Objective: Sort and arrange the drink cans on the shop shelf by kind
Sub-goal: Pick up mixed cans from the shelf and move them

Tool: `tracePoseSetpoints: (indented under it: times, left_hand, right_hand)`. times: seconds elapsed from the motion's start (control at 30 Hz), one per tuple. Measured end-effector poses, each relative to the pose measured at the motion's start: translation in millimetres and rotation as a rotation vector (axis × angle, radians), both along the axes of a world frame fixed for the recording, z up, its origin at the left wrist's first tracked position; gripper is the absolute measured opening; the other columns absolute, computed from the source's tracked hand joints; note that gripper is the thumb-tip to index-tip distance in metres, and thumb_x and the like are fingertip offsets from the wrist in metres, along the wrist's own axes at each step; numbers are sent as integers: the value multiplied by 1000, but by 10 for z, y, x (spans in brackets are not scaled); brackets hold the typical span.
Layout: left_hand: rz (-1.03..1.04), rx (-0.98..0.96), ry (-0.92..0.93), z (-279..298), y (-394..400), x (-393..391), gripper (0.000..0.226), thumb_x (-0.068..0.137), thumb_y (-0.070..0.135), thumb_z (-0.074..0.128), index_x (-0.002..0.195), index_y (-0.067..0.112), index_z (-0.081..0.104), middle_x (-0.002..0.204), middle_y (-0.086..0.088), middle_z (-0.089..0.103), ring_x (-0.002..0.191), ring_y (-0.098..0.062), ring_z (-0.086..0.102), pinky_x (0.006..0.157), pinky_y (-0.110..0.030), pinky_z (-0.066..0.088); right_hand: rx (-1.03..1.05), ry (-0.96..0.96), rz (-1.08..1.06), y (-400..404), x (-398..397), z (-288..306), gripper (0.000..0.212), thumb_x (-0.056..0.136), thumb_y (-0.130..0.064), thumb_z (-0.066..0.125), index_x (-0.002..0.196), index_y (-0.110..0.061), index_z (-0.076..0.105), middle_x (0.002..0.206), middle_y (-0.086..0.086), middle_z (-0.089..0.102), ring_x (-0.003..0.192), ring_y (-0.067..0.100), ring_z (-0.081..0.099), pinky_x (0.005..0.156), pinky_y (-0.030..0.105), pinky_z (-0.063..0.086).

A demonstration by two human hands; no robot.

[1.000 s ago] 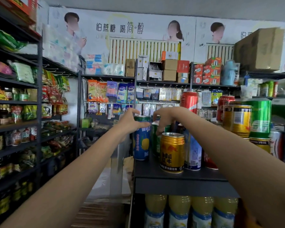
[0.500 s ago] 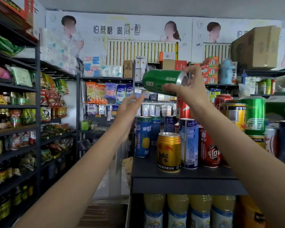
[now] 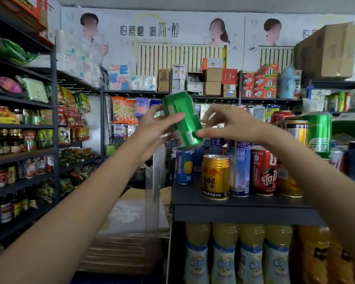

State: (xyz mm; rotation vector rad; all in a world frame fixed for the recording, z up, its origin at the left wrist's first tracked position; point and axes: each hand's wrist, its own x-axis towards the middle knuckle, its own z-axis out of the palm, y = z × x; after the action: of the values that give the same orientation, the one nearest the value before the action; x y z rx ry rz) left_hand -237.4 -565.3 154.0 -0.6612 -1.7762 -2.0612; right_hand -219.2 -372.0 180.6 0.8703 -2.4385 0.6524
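A green can passes between two bare hands above the front left corner of a dark shop shelf. Half a second ago the right hand alone held it high and lying sideways; now the can has come down and stands tilted, top leaning left, and the left hand, which was open and empty, has its thumb and fingers wrapped round the can's middle. The right hand has loosened: its thumb tip touches the can's lower right side, while the other fingers arch apart above, off the metal. The can hangs clear of the shelf, over a blue can at the left edge. Beside that stand a gold Red Bull can, a tall blue-and-white can and a red can, all unmoved. Yellow bottles line the tier below.
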Motion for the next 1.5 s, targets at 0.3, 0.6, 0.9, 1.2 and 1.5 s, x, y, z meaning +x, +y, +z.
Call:
tracePoseSetpoints:
  times: [0.3, 0.6, 0.9, 1.2, 1.5]
  left_hand:
    - [171, -477, -95, -457, 68, -164, 66, 68, 16, 78, 124, 15, 42, 110, 4, 53, 103, -12, 50, 88, -31, 43]
    - [443, -533, -38, -681, 197, -380, 66, 64, 33, 82, 108, 23, 33, 106, 6, 45, 100, -15, 48, 87, -34, 43]
    - [591, -598, -15, -774, 337, -532, 81, 59, 49, 81, 114, 21, 29, 117, -4, 49, 108, -22, 51, 89, -42, 46]
    - [698, -645, -19, -783, 459, -466, 85, 64, 51, 76, 125, 17, 28, 125, -11, 39, 118, -28, 40, 94, -37, 38]
    - [680, -582, -23, -752, 515, -396, 90, 69, 54, 70, 137, 19, 23, 136, -12, 27, 129, -28, 27, 102, -39, 31]
  right_hand:
    - [726, -255, -261, -10, -303, -35, 72, 74, -34, 74, 136, -26, 38, 137, 1, 45, 127, 24, 43, 105, 43, 35]
    - [688, -273, -312, -145, -643, 94, 75, 71, -35, 78, 129, -16, 36, 127, 3, 45, 113, 25, 45, 99, 45, 41]
    - [732, -231, -445, -244, -976, -39, 89, 71, -39, 77, 140, -11, 27, 144, 10, 38, 127, 32, 41, 102, 45, 39]
    - [610, -201, -425, 229, -572, 366, 63, 80, -41, 66, 133, -17, 42, 142, 8, 41, 129, 29, 41, 109, 47, 32]
    - [389, -149, -391, 364, -563, 137, 52, 78, -53, 62, 108, -11, 58, 125, 5, 54, 115, 23, 50, 99, 39, 39]
